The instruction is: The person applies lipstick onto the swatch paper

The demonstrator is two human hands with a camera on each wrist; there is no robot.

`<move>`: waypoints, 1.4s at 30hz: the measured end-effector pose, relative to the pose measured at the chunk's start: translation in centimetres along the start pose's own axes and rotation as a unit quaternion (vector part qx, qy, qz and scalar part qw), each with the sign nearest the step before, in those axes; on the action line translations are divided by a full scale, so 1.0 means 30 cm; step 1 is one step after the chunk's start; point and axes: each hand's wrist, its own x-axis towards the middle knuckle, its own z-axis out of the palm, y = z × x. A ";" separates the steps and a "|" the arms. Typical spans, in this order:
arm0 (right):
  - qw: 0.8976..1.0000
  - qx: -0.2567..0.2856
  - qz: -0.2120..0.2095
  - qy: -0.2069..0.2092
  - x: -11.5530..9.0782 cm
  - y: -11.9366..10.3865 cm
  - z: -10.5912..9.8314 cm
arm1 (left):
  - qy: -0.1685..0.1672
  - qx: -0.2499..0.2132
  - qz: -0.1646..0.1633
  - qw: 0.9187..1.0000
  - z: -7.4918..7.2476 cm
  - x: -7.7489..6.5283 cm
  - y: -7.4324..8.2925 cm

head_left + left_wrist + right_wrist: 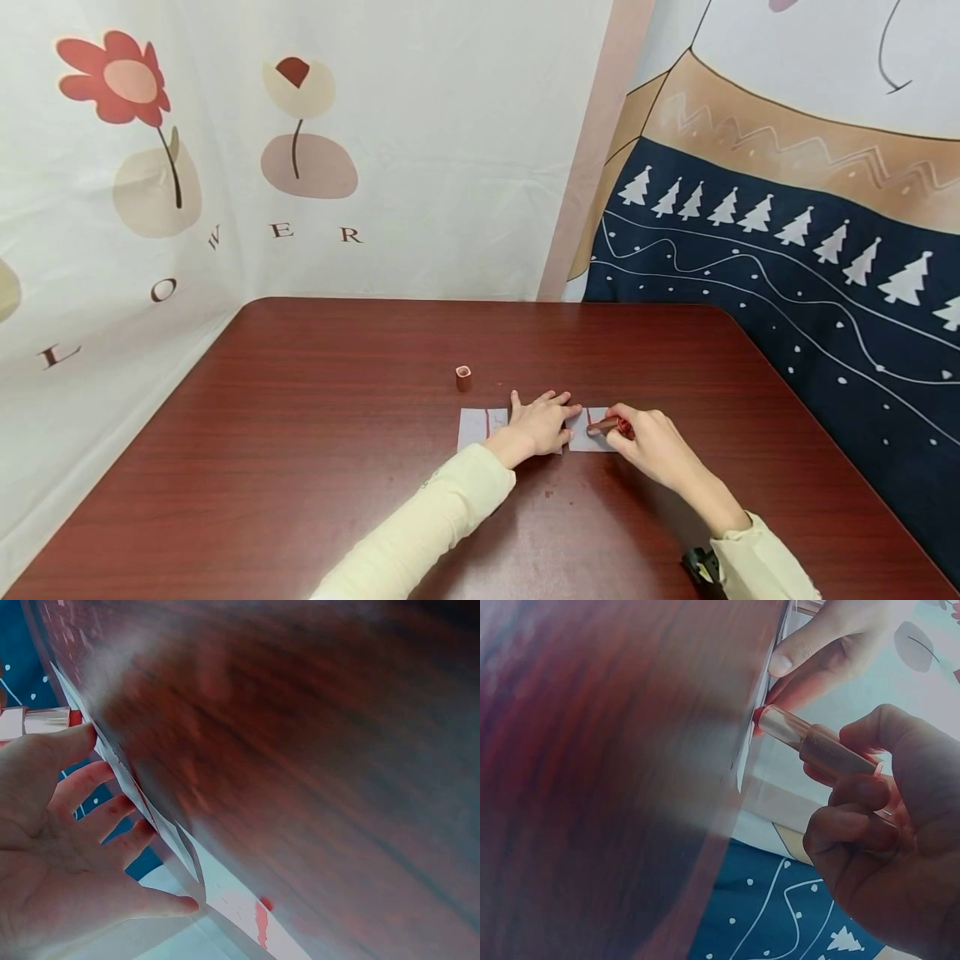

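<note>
My right hand (654, 446) grips a lipstick (829, 750) in a shiny metallic tube, its red tip right at a small white sheet of paper (579, 439). A red streak runs up that sheet from the tip. Spread flat, my left hand (536, 427) rests over the papers, its thumb and fingers straight, just left of the lipstick. Another white paper (472, 427) shows partly from under the left hand and wrist, with a red vertical streak on it. In the left wrist view, a white paper (232, 900) also bears a red smear.
An open lipstick cap (463, 380) stands upright on the dark red wooden table (300, 400), beyond the papers. A black watch-like band (701, 565) shows at the right wrist. Printed cloths hang behind the table and along its sides.
</note>
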 end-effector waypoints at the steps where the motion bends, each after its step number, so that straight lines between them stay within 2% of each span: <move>1: 1.000 0.001 0.000 0.000 0.000 0.001 0.000 | 0.000 0.000 0.000 1.000 0.000 0.000 0.001; 13: 1.000 -0.002 -0.001 0.008 -0.006 0.001 0.002 | 0.004 -0.004 0.001 1.000 0.005 0.000 -0.001; 42: 1.000 0.007 0.011 -0.007 -0.012 -0.008 -0.005 | 0.004 -0.007 0.004 1.000 0.008 0.002 -0.002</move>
